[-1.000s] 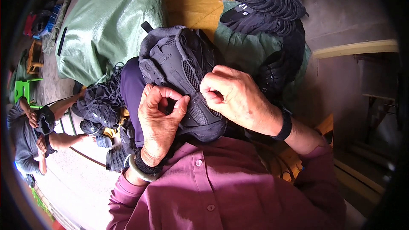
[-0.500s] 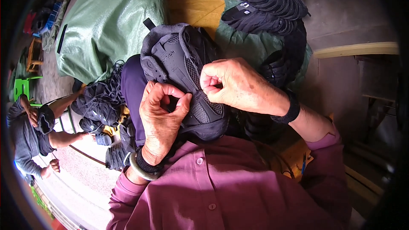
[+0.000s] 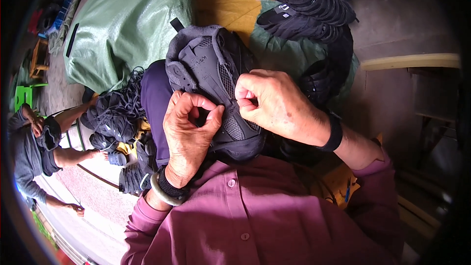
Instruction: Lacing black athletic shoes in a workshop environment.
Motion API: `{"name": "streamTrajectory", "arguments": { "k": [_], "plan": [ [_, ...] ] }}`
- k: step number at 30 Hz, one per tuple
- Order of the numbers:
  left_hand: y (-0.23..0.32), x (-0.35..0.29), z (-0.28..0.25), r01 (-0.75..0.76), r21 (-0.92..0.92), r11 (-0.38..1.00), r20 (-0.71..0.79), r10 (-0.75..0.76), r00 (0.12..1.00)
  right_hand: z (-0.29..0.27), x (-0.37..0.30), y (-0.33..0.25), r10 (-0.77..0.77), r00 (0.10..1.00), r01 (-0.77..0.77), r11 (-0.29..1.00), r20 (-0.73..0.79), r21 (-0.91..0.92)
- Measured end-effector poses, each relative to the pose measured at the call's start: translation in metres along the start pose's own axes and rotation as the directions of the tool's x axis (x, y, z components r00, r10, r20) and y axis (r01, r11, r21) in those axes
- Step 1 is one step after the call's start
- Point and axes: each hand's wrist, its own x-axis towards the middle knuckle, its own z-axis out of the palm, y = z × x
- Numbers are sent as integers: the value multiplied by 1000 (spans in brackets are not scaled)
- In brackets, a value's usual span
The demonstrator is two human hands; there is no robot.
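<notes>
A black shoe upper (image 3: 203, 71) with mesh panels and a pull loop lies across my lap, its toe end toward my body. My left hand (image 3: 189, 127) is at its near left side, thumb and forefinger pinched together over the middle of the upper. Opposite, my right hand (image 3: 282, 108) is closed in a pinch just above the mesh on the right side. Whatever lies between the fingertips of either hand is too small to make out.
A green woven sack (image 3: 132, 24) stands at the far left. Stacked black shoe uppers (image 3: 314, 19) lie at the far right, and more dark uppers and laces (image 3: 115, 118) are heaped to my left. Another person (image 3: 34, 157) sits at the left edge, holding a dark upper.
The shoe upper has shifted slightly to the right, and both my hands have moved slightly with it, still pinched. At the left edge, the other person's lower hand has moved outward.
</notes>
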Motion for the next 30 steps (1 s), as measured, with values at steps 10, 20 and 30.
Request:
{"name": "streamTrajectory", "arguments": {
  "k": [10, 20, 30],
  "plan": [
    [0, 1, 0, 0, 17, 1000, 6, 0, 1000, -5, 5, 1, -170, 984, 174, 983, 56, -57],
    [1, 2, 1, 3, 36, 999, 6, -3, 1000, -13, 30, 13, -353, 889, 371, 929, 293, -6],
    [-4, 3, -3, -16, -6, 1000, 46, 16, 999, -10, 23, 11, -308, 911, 335, 940, 274, -60]
  ]
}}
